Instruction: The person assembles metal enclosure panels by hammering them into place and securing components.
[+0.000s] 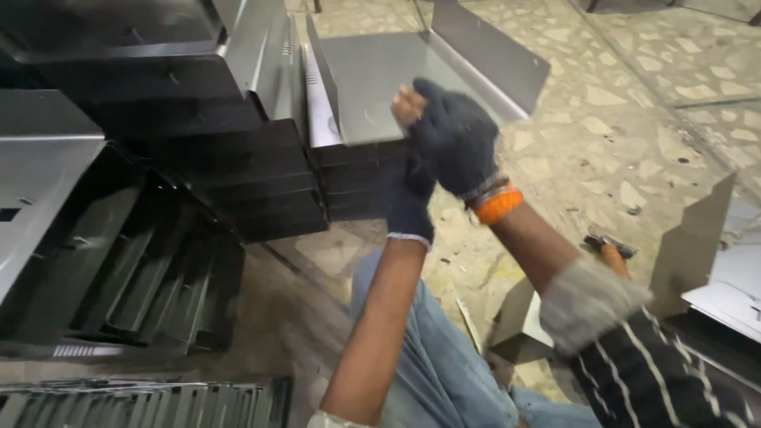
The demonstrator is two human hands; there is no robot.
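Observation:
Both my hands wear dark knit gloves. My right hand [456,135] grips the near edge of a grey folded sheet-metal panel [380,75] that lies on top of a stack of similar dark panels [353,178]. My left hand [408,202] sits just below and behind the right one, pressed against the front of that stack; its fingers are mostly hidden by the right hand. An orange cuff shows at my right wrist.
More stacks of dark metal panels [230,174] fill the left side, with slotted parts [143,400] at the bottom left. A hammer with a wooden handle [612,252] lies on the stone-patterned floor [634,103]. Bent metal pieces [697,238] stand at right.

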